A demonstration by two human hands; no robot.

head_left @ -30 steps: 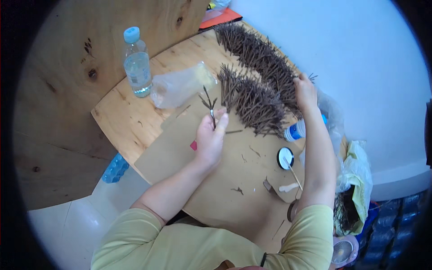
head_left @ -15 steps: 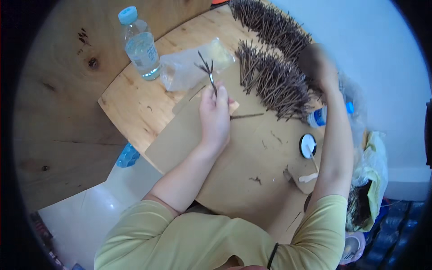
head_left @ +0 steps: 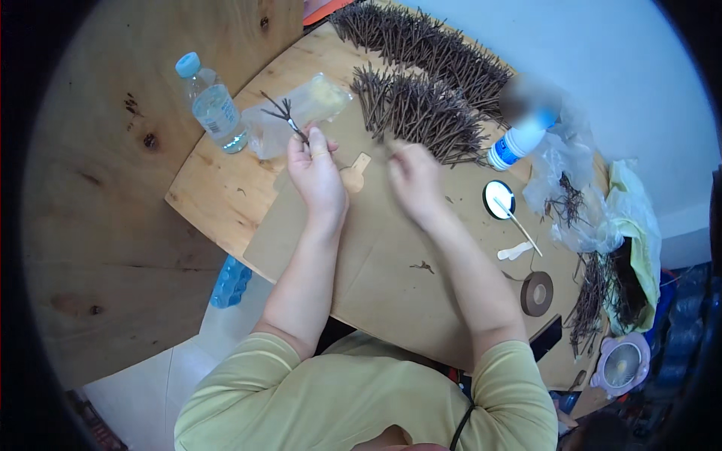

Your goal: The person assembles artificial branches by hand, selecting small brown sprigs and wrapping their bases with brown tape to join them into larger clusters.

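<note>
My left hand (head_left: 320,177) is closed in a pinch around the lower end of a small forked brown twig (head_left: 281,111). A short white band circles the twig below its fork. Near the front edge of the closer twig pile (head_left: 429,113) is my right hand (head_left: 415,180), its fingers curled and smeared by motion. A small dark blur shows at its fingertips, too indistinct to name. Between the hands, a pale flat wooden piece (head_left: 353,179) lies on the brown cardboard sheet (head_left: 376,263).
A second twig pile (head_left: 421,37) lies behind. At left stand a clear water bottle (head_left: 216,109) and a plastic bag (head_left: 301,113). On the right are a white bottle (head_left: 519,141), a dish of white paste (head_left: 499,199) with a stick, a brown tape roll (head_left: 536,293) and a small fan (head_left: 623,364).
My right hand has come back from the far right toward the middle, near the front of the closer pile. The left hand still holds the forked twig. The view has shifted.
</note>
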